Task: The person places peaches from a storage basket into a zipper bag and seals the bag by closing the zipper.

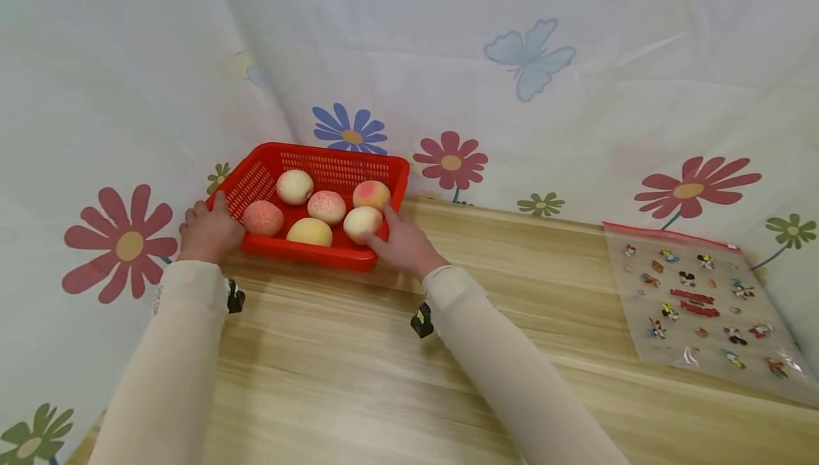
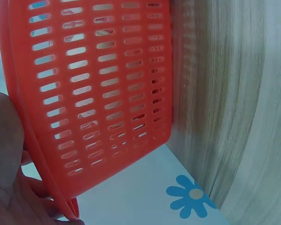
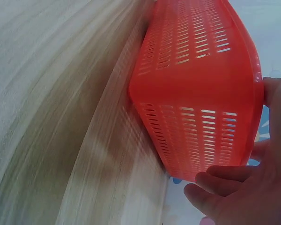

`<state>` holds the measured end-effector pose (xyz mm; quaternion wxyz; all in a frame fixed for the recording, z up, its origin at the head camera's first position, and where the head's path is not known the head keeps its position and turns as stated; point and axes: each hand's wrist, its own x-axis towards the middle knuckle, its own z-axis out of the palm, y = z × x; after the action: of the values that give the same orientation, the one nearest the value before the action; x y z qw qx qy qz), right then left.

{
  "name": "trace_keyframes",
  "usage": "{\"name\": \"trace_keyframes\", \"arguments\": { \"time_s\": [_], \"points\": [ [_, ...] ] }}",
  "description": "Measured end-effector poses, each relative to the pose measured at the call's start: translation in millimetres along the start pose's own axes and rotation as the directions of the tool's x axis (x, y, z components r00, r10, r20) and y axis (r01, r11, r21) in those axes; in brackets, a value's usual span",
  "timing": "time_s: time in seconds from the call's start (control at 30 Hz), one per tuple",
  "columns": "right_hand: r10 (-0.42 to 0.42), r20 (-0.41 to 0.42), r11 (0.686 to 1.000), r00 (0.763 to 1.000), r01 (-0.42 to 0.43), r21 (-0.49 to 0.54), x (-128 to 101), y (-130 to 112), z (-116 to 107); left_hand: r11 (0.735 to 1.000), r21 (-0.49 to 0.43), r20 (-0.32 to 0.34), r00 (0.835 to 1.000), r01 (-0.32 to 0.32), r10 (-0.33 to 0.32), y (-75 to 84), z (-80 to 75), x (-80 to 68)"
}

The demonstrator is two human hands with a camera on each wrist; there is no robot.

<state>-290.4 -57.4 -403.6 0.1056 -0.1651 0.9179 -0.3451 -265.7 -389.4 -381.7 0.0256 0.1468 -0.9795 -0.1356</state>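
Observation:
A red plastic basket (image 1: 307,254) with slotted walls sits on the wooden table, close to the cloth backdrop. Several peaches lie loose inside it, among them a pale one (image 1: 295,187), a pink one (image 1: 263,218) and a yellow one (image 1: 310,232). My left hand (image 1: 211,232) grips the rim at the left end, its fingers curled at the rim's edge in the left wrist view. At the right end my right hand (image 1: 409,243) holds the rim, thumb over the top and fingers against the outer wall (image 3: 196,84).
At the right of the table lies a clear zip bag (image 1: 697,337) with a red top edge and cartoon prints. A white flowered cloth (image 1: 409,38) hangs behind and to the left. The wooden tabletop (image 1: 333,380) stretches in front of the basket.

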Motion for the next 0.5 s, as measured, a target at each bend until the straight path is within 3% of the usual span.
{"name": "trace_keyframes", "arguments": {
  "time_s": [0.3, 0.5],
  "points": [
    [-0.015, -0.010, 1.000, 1.000, 0.015, 0.016, -5, -2, -1, 0.997, -0.071, 0.028, 0.999, 0.030, -0.028, -10.1, -0.5, -0.5],
    [-0.042, -0.018, 0.998, 0.999, 0.043, 0.042, -9, 1, -3, 0.987, -0.163, 0.036, 0.999, 0.007, -0.001, -23.2, 0.5, 1.6]
  ]
}}
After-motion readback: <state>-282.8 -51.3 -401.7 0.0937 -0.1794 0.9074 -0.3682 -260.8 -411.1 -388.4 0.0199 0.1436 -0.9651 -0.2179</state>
